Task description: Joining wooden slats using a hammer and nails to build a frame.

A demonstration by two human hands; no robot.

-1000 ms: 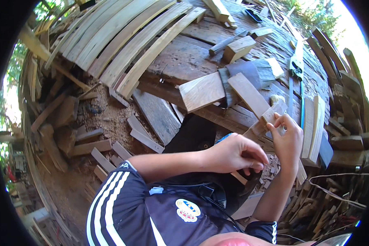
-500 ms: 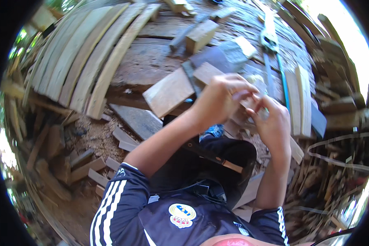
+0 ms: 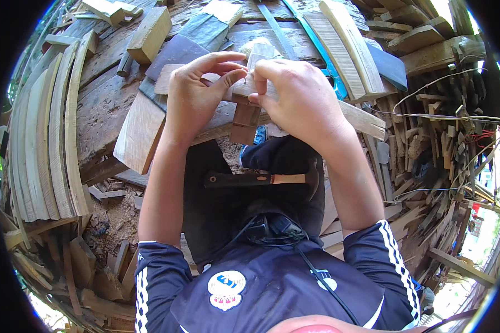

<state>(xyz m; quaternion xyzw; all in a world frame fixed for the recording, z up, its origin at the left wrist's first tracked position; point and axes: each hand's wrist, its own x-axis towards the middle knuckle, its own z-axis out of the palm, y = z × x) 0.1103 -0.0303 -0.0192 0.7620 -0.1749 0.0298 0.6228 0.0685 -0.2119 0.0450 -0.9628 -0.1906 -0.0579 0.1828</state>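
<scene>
Wood piece (image 3: 240, 91) at weathered bench (image 3: 108, 105); scrap wood (image 3: 428, 139) around.

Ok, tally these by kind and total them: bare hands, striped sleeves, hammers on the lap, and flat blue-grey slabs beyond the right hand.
Bare hands: 2 (left hand, right hand)
Striped sleeves: 2 (left sleeve, right sleeve)
Hammers: 1 (hammer across the lap)
Flat blue-grey slabs: 1 (blue-grey slab)
Total: 6
</scene>
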